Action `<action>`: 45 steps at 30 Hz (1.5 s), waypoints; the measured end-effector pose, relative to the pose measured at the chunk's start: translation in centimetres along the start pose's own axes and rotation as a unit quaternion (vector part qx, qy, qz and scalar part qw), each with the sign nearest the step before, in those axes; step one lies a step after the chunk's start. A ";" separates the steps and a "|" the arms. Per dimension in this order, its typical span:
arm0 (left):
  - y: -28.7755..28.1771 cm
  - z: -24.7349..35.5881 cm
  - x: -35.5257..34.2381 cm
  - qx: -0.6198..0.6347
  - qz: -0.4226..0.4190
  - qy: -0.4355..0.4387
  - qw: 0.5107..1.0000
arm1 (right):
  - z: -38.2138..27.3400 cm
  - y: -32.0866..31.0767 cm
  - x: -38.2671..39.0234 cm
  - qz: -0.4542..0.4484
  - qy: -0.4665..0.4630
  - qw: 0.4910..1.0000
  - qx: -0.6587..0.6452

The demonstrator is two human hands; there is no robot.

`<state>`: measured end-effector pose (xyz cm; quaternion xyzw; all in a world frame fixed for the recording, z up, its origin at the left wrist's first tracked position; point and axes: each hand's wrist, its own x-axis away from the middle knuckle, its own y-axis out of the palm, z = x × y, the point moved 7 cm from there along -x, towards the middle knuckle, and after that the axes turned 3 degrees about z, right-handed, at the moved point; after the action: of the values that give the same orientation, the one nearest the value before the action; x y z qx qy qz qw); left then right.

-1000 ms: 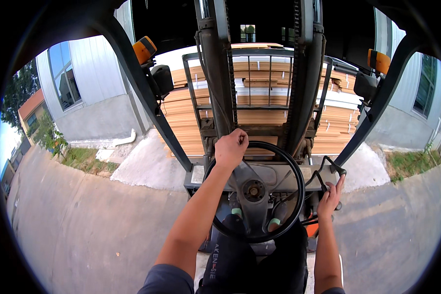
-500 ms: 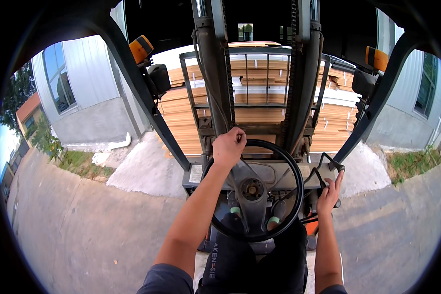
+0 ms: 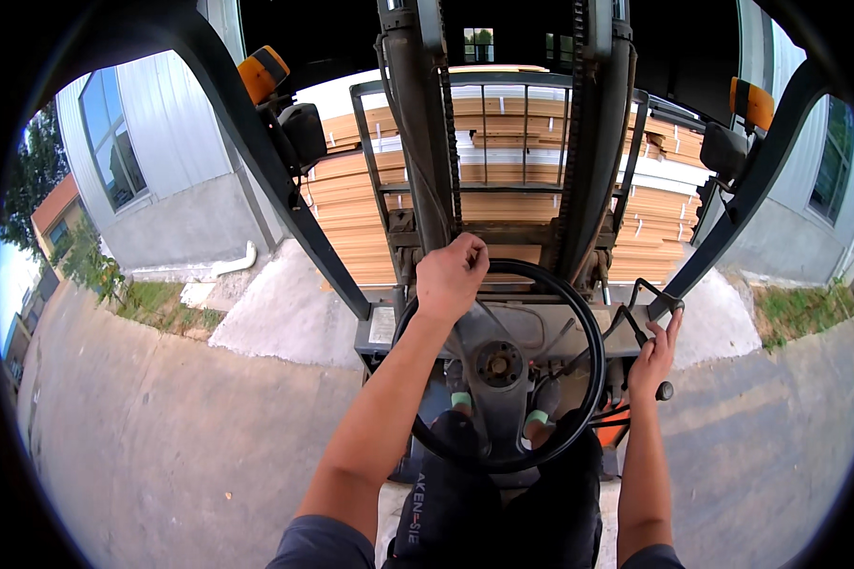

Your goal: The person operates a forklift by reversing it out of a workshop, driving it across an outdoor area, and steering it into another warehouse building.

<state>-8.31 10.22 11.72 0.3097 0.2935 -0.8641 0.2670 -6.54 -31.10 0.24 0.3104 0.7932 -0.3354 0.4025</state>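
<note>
I sit at the controls of a forklift. My left hand [image 3: 451,277] is closed on the top of the black steering wheel [image 3: 593,337], its fingers curled near the rim. My right hand [image 3: 656,356] holds a black control lever [image 3: 675,306] right of the wheel, fingertips on its upper end. Behind the wheel rises the mast [image 3: 588,161], with chains and a load backrest [image 3: 512,187]. Stacked tan boards [image 3: 351,218] with white layers fill the view beyond it. My shoes rest in the footwell under the wheel, partly hidden by the column.
A grey-clad wall [image 3: 181,133] with a window stands left, another wall [image 3: 792,237] right, framing a dark doorway. A white pipe [image 3: 237,261] runs by the left wall. Concrete pavement [image 3: 162,427], grass strips [image 3: 792,318] and a pale ramp [image 3: 275,313] surround the forklift. Dark cab posts [image 3: 294,209] flank me.
The view has shifted slightly, so the mast, boards and wheel sit a little differently in the picture. Both my hands stay on the same controls, with little other visible motion.
</note>
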 end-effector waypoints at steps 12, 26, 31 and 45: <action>-2.6 0.8 1.9 -0.077 -0.006 -0.017 0.997 | -4.9 -6.3 2.6 -0.097 -0.033 0.977 0.189; -1.5 0.9 0.4 -0.040 -0.001 -0.014 0.999 | -4.4 -4.6 0.6 -0.033 -0.073 0.979 0.186; -1.7 0.7 0.7 -0.043 -0.001 -0.010 0.999 | -4.1 -4.6 1.4 -0.043 -0.065 0.979 0.187; -2.0 0.9 1.0 -0.040 0.005 -0.016 0.999 | -4.6 -5.3 1.5 -0.044 -0.061 0.980 0.187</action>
<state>-10.59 10.71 12.31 0.2868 0.3220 -0.8552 0.2876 -13.30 -30.21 2.54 0.3239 0.7034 -0.5134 0.3697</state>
